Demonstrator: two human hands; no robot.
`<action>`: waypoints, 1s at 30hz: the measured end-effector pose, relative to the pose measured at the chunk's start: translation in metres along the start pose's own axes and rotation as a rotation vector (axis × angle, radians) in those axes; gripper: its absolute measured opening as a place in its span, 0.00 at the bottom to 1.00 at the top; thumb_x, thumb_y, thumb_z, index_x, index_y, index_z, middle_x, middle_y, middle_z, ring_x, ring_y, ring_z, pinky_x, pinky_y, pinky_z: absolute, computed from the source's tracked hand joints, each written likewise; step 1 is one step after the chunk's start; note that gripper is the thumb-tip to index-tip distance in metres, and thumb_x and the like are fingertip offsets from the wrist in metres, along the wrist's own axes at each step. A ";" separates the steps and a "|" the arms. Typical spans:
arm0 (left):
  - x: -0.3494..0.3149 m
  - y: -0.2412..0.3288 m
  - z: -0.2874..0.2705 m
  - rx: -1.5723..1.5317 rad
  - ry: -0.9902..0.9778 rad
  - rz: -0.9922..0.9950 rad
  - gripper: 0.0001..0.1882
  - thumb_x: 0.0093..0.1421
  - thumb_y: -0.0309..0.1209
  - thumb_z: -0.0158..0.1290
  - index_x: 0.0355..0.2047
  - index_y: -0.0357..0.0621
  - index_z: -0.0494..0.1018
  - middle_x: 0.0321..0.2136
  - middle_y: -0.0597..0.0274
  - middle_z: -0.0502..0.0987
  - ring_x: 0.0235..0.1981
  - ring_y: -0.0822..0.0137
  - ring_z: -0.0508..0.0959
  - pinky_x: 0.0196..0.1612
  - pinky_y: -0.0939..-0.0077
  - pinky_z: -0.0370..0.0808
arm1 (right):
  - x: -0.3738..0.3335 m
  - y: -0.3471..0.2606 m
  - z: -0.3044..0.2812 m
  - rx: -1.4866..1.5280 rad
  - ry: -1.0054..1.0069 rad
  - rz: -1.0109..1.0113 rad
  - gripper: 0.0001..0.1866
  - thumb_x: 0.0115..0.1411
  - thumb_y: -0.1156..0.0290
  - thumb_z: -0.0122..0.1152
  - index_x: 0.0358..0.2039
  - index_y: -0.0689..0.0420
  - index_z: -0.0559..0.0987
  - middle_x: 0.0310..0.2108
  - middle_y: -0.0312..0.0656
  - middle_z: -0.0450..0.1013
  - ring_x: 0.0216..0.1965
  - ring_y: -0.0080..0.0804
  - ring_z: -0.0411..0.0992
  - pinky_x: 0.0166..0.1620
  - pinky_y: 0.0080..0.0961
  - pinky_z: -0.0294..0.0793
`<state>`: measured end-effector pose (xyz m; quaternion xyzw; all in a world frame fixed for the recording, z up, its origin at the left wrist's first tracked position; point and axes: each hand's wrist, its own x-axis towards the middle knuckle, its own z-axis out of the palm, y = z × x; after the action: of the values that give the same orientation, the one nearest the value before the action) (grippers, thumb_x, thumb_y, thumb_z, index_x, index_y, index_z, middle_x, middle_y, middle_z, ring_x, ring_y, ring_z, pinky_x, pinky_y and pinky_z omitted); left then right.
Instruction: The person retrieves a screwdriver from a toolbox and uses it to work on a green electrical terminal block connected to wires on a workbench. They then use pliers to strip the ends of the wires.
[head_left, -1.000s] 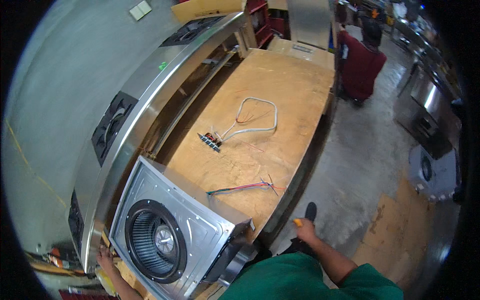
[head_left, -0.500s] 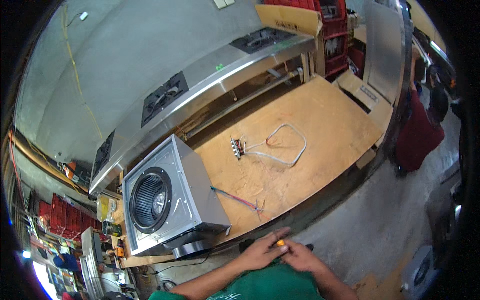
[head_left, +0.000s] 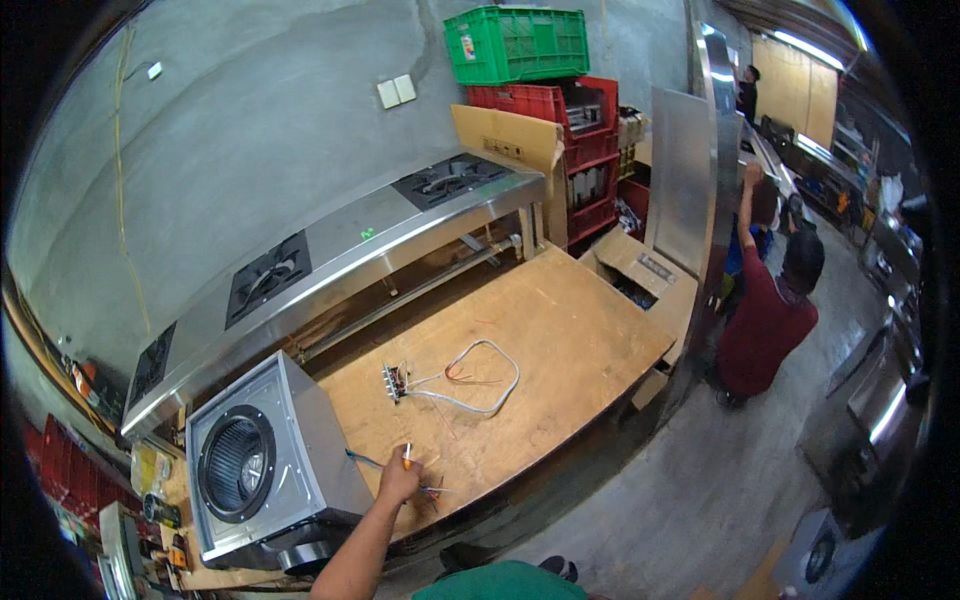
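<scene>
My left hand [head_left: 399, 481] is over the near edge of the wooden table, closed on a small orange-and-white stick [head_left: 407, 459]; its exact kind cannot be made out. Loose coloured wires [head_left: 432, 493] run beside and partly behind the hand from a grey metal blower box [head_left: 328, 455]. The box stands just left of the hand, its round fan opening [head_left: 237, 464] facing outward. Farther back on the wood lies a small switch block [head_left: 396, 383] with a looped white cable [head_left: 516, 380]. My right hand is out of view.
A steel stove counter [head_left: 340, 262] with black burners runs behind the wooden table [head_left: 560, 330]. Stacked crates [head_left: 516, 48] and an open cardboard box [head_left: 640, 270] stand at the far right. A person in a dark red shirt [head_left: 765, 335] works beyond a metal panel.
My hands have come apart; the left has reached forward onto the table beside the wires with the small stick. The right has left the view. My view has turned up and to the right.
</scene>
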<state>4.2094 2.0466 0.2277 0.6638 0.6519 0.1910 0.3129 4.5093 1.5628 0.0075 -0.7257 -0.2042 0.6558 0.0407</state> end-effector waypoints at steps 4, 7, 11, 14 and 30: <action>0.013 -0.014 -0.006 -0.092 0.076 -0.048 0.21 0.55 0.34 0.57 0.49 0.44 0.73 0.39 0.45 0.79 0.42 0.51 0.79 0.45 0.64 0.74 | -0.004 -0.034 -0.014 0.207 0.142 -0.018 0.18 0.59 0.68 0.56 0.47 0.65 0.77 0.31 0.44 0.77 0.34 0.31 0.73 0.36 0.29 0.72; -0.008 -0.005 -0.013 -0.109 0.048 -0.098 0.18 0.54 0.34 0.57 0.45 0.42 0.75 0.37 0.47 0.79 0.38 0.54 0.80 0.42 0.65 0.75 | 0.001 -0.068 -0.039 0.243 0.204 -0.108 0.19 0.59 0.67 0.56 0.47 0.65 0.77 0.32 0.45 0.76 0.36 0.32 0.73 0.38 0.29 0.72; -0.013 -0.031 -0.013 -0.131 0.122 0.000 0.16 0.57 0.36 0.56 0.43 0.41 0.76 0.29 0.53 0.80 0.31 0.62 0.80 0.37 0.68 0.76 | 0.004 -0.124 -0.070 0.224 0.249 -0.252 0.20 0.59 0.66 0.56 0.48 0.65 0.77 0.34 0.45 0.76 0.38 0.33 0.73 0.40 0.30 0.71; -0.019 0.015 -0.046 -0.305 -0.010 -0.085 0.15 0.59 0.38 0.56 0.42 0.42 0.76 0.24 0.58 0.78 0.23 0.68 0.77 0.30 0.71 0.75 | 0.004 -0.155 -0.084 0.227 0.269 -0.323 0.20 0.60 0.65 0.57 0.48 0.65 0.77 0.36 0.46 0.76 0.40 0.34 0.72 0.42 0.31 0.71; 0.346 0.207 -0.200 0.337 0.422 0.382 0.22 0.53 0.44 0.58 0.43 0.43 0.78 0.38 0.44 0.79 0.42 0.45 0.78 0.47 0.55 0.74 | -0.008 -0.152 -0.076 0.341 0.389 -0.117 0.23 0.61 0.60 0.57 0.50 0.64 0.76 0.45 0.50 0.75 0.49 0.38 0.72 0.52 0.33 0.69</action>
<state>4.2585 2.4305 0.4579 0.7621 0.5887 0.2690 0.0152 4.5452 1.7151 0.0748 -0.8076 -0.1206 0.5256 0.2389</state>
